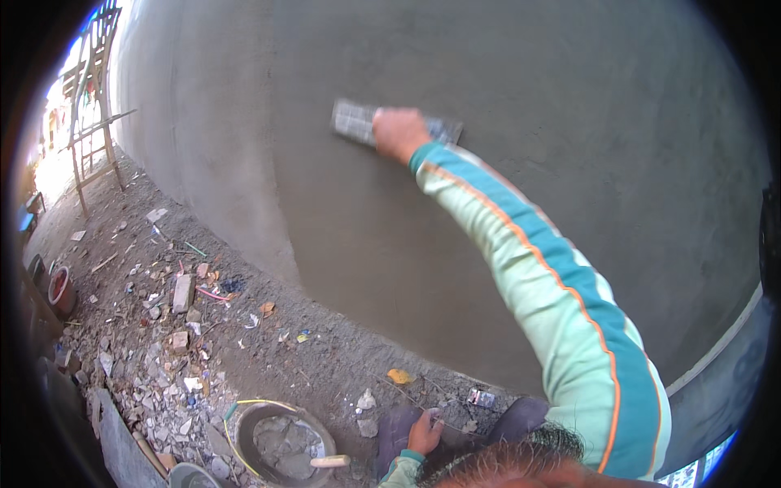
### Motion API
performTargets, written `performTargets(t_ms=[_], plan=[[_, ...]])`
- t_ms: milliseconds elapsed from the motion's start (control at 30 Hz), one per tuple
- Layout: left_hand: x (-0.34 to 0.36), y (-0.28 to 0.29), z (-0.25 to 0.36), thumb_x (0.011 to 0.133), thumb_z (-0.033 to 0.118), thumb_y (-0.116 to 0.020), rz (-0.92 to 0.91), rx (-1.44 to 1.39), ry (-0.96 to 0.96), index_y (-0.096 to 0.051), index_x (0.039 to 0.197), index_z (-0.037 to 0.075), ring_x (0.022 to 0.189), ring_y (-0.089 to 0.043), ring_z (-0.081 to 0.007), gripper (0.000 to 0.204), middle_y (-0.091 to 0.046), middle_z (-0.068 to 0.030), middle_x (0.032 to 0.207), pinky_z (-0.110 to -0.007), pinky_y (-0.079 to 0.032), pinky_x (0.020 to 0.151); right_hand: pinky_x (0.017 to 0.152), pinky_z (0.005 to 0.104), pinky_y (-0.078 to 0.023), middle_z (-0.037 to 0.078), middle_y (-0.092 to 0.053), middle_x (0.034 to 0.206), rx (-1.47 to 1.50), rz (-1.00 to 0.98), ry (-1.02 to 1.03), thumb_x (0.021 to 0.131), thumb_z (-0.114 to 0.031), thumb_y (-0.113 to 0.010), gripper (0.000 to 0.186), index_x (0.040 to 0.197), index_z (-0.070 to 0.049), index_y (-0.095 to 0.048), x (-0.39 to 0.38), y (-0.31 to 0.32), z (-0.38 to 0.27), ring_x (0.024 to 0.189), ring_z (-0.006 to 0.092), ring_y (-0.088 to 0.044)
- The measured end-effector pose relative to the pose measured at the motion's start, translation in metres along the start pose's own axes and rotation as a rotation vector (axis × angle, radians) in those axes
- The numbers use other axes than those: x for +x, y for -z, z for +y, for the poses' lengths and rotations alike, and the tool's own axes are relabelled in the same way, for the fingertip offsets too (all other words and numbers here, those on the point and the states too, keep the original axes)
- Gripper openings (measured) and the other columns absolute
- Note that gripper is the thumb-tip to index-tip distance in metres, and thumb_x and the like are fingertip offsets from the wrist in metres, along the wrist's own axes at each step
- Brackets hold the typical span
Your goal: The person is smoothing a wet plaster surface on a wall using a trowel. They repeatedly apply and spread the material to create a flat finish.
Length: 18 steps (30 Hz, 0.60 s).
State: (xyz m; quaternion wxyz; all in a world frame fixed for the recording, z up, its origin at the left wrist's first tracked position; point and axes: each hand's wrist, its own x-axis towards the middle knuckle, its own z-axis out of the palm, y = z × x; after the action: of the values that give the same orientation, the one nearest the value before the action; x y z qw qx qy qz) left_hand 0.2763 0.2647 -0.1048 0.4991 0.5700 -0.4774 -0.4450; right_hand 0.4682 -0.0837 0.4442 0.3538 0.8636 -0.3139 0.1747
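My right hand (pixel 400 134) is closed round the handle of a plastering trowel (pixel 352 122), its long flat blade against the grey plastered wall (pixel 390 260). The blade is smeared with grey, and the hand covers its middle. Low in front of me, my left hand (pixel 425 433) rests by my dark-trousered knee with its fingers curled; whatever they may hold is hidden. Left of that knee stands a round bucket (pixel 327 435) part filled with wet mortar (pixel 285 446). A pale wooden handle (pixel 329 461) sticks out over its rim.
Rubble, bricks (pixel 184 293) and litter cover the ground along the wall's foot. A bamboo scaffold (pixel 98 122) stands at the far left. A reddish bucket (pixel 61 290), a grey board (pixel 122 439) and another pail (pixel 194 476) lie along the left side.
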Motion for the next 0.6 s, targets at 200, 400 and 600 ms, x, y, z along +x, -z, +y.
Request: performTargets(t_ms=[200, 400, 600], plan=[[-0.003, 0.007, -0.004, 0.093, 0.026, -0.070, 0.033, 0.035, 0.050, -0.061, 0.132, 0.005, 0.108, -0.071, -0.0369, 0.045, -0.073, -0.0198, 0.119, -0.043, -0.054, 0.094, 0.079, 0.0419, -0.060, 0.007, -0.079, 0.107, -0.209, -0.207, 0.123, 0.088, -0.019, -0.063, 0.022, 0.100, -0.019, -0.082, -0.022, -0.017, -0.009, 0.101, 0.0274, -0.076], [0.007, 0.003, -0.032, 0.093, 0.025, -0.070, 0.045, -0.075, 0.143, -0.063, 0.130, 0.003, 0.105, -0.072, -0.0342, 0.044, -0.074, -0.0186, 0.116, -0.043, -0.054, 0.092, 0.096, 0.0483, -0.056, 0.008, -0.074, 0.122, -0.451, -0.012, -0.287, 0.094, -0.020, -0.055, 0.039, 0.128, -0.029, -0.072, 0.018, 0.199, 0.156, 0.116, 0.0328, -0.069], [0.010, 0.004, -0.040, 0.093, 0.024, -0.070, 0.056, -0.102, 0.116, -0.064, 0.128, 0.003, 0.097, -0.074, -0.0302, 0.042, -0.076, -0.0166, 0.109, -0.041, -0.056, 0.088, 0.096, 0.0457, -0.056, 0.011, -0.074, 0.115, -0.568, 0.140, -0.551, 0.090, -0.033, -0.061, 0.037, 0.123, -0.020, -0.073, -0.055, 0.320, 0.299, 0.112, 0.0328, -0.070]])
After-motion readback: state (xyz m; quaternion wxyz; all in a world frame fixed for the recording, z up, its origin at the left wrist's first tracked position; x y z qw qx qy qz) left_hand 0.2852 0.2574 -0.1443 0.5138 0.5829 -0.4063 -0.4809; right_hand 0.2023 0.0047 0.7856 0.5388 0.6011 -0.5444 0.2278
